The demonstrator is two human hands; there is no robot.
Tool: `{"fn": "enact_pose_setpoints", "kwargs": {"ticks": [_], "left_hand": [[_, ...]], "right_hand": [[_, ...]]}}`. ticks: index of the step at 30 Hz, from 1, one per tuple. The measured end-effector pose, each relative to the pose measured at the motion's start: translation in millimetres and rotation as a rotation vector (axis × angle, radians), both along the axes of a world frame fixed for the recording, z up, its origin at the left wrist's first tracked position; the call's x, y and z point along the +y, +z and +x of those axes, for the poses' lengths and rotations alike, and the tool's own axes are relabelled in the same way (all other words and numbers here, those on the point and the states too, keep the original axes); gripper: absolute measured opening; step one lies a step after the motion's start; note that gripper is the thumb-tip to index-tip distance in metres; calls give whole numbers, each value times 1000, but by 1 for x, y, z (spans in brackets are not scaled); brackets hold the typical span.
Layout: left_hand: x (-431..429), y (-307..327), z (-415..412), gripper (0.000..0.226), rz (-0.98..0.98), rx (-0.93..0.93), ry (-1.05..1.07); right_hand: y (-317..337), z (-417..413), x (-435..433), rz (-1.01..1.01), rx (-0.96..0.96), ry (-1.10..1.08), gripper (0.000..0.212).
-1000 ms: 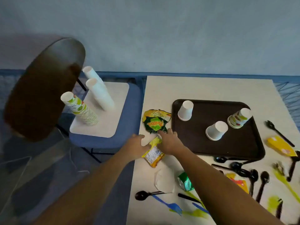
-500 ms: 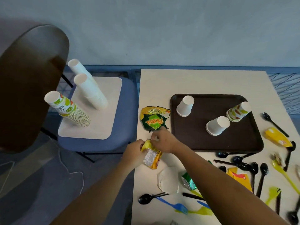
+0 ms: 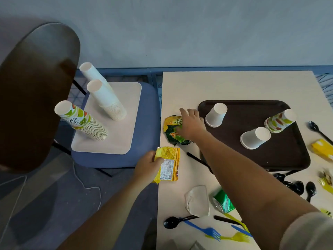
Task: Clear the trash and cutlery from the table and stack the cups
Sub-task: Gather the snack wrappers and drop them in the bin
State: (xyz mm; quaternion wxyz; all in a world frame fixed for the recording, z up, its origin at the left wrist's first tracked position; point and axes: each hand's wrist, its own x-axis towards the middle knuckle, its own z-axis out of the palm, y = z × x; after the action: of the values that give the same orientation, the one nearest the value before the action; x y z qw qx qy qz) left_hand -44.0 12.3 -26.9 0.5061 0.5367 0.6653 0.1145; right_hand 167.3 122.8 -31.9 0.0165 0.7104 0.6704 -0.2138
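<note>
Grip first: my left hand [image 3: 146, 167] pinches a yellow snack wrapper [image 3: 168, 164] by its left edge, thumb on top, holding it at the left edge of the bench [image 3: 234, 83]. My right hand [image 3: 191, 126] reaches forward with fingers spread, palm down, resting on a crumpled green and yellow chip bag [image 3: 171, 128] that lies flat on the bench just left of the tray; I cannot tell whether the fingers have closed on it.

The dark brown tray [image 3: 252, 109] sits toward the middle of the bench. On it stand two upside-down white cups, one near the tray's left end [image 3: 216, 115] and one nearer the front [image 3: 255, 138], plus a short upside-down stack of printed cups [image 3: 279, 121] on the right.

Nearer to me on the bench lie a flattened white cup [image 3: 197, 201], a crushed green packet [image 3: 223, 202] just beside it, a black spoon [image 3: 173, 221], a blue fork [image 3: 205, 230] and a yellow fork [image 3: 234, 237]. More black spoons [image 3: 299, 186] lie in front of the tray on the right, and a yellow packet [image 3: 322, 150] lies by the tray's right edge.

Left of the bench, a blue chair [image 3: 149, 105] carries a pale board [image 3: 126, 109] with three tall upside-down cup stacks: two white [image 3: 106, 100] and one printed [image 3: 81, 121].
</note>
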Motion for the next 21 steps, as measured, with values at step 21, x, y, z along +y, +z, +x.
{"fn": "enact_pose_setpoints", "kwargs": {"ticks": [21], "left_hand": [[3,3,15,35,22,-174,361]], "right_hand": [[19,31,-49,255,406,-263,21]]}}
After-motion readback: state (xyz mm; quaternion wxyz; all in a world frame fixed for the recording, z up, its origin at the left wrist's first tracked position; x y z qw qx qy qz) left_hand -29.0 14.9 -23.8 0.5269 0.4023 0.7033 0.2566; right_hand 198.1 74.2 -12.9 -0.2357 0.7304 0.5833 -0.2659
